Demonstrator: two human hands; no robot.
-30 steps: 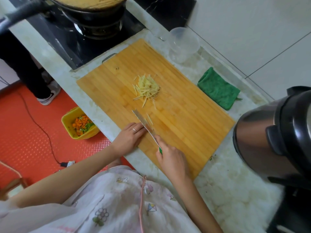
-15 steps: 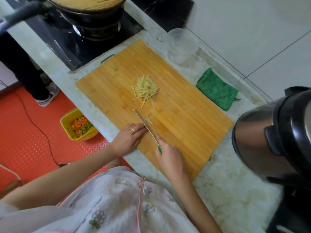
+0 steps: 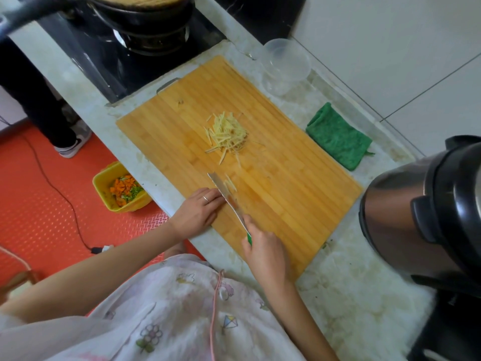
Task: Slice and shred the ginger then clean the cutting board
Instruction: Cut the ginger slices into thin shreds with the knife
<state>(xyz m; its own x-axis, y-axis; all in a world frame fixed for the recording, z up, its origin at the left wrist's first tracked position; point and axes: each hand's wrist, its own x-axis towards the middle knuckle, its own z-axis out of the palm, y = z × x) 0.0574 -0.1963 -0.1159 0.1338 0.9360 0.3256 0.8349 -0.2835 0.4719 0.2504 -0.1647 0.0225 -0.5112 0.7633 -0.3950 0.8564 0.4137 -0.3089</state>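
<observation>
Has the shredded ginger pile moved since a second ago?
No. The shredded ginger pile lies on the same mid-board spot of the cutting board.

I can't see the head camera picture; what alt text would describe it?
A person's right hand grips a green-handled steel knife, blade down on a rectangular bamboo cutting board, while the left hand rests flat beside the blade. A pile of pale shredded ginger lies mid-board; a folded green cloth sits on the marble counter nearby.
</observation>
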